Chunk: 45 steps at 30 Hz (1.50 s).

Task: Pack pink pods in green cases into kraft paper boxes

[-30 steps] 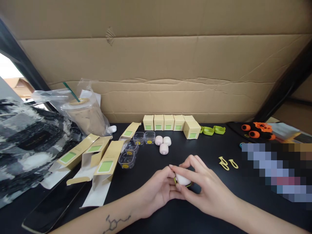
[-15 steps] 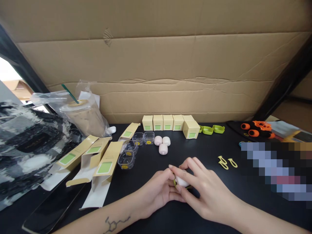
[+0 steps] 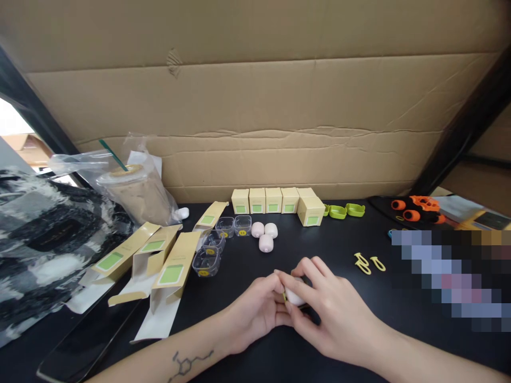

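Note:
My left hand [image 3: 255, 314] and my right hand [image 3: 335, 316] meet at the front middle of the table, both closed round one small white rounded case [image 3: 294, 297]. A green rim, like that of the loose green covers, shows along the case's left edge; fingers hide much of the rest. Beyond the hands, pale rounded cases [image 3: 266, 243] of the same kind sit in a cluster of three. To the right of my right hand lie several yellow-green loops [image 3: 362, 263]. Green covers [image 3: 337, 211] stand at the back.
Small cream boxes [image 3: 273, 201] line the back by a cardboard wall [image 3: 271, 101]. Clear plastic cups [image 3: 206, 260] and opened cartons [image 3: 171, 271] lie left, beside a dark phone [image 3: 88, 340] and a bagged iced drink [image 3: 138, 194]. An orange-and-black object [image 3: 425, 203] sits far right.
Both hands stay closed round the case, with only a slight shift of the fingers. The whole view has moved a little, so things on the right appear slightly further left.

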Each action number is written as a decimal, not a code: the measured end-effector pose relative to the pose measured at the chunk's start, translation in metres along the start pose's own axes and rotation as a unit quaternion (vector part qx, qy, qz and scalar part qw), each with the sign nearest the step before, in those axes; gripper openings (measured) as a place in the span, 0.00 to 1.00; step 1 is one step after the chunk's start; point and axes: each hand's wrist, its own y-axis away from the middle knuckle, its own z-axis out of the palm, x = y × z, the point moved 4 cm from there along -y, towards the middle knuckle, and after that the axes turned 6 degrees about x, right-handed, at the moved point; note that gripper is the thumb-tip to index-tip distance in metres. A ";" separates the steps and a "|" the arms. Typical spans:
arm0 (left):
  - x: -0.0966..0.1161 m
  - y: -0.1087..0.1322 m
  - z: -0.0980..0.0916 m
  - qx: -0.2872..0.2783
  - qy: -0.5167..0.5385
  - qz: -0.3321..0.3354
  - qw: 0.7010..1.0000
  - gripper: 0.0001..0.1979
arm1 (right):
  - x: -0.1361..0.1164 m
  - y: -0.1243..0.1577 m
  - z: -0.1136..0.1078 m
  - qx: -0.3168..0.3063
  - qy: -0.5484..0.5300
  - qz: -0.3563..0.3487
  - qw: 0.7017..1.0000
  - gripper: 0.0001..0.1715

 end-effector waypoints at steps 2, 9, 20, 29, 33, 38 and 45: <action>0.001 0.001 0.001 -0.007 -0.002 -0.009 1.000 0.09 | 0.004 0.000 -0.001 -0.003 -0.027 0.009 1.000 0.26; 0.007 0.005 0.006 -0.037 -0.004 -0.005 0.999 0.15 | 0.032 -0.001 -0.002 -0.014 -0.251 0.077 0.965 0.44; 0.011 0.005 0.006 -0.052 -0.074 0.046 0.995 0.15 | 0.031 0.001 0.012 0.036 -0.433 0.116 0.893 0.22; 0.082 0.038 0.010 0.068 -0.627 0.273 0.726 0.09 | 0.051 -0.008 0.006 0.140 -0.506 0.164 0.835 0.20; 0.116 0.062 -0.002 0.176 -0.831 0.276 0.449 0.06 | 0.059 -0.015 0.004 0.113 -0.511 0.179 0.833 0.24; 0.123 0.073 -0.036 0.277 -0.868 0.160 0.381 0.08 | 0.057 -0.018 -0.001 0.133 -0.527 0.172 0.821 0.24; 0.110 0.068 -0.028 0.213 -0.873 0.115 0.424 0.11 | 0.058 -0.014 -0.001 0.095 -0.533 0.180 0.821 0.22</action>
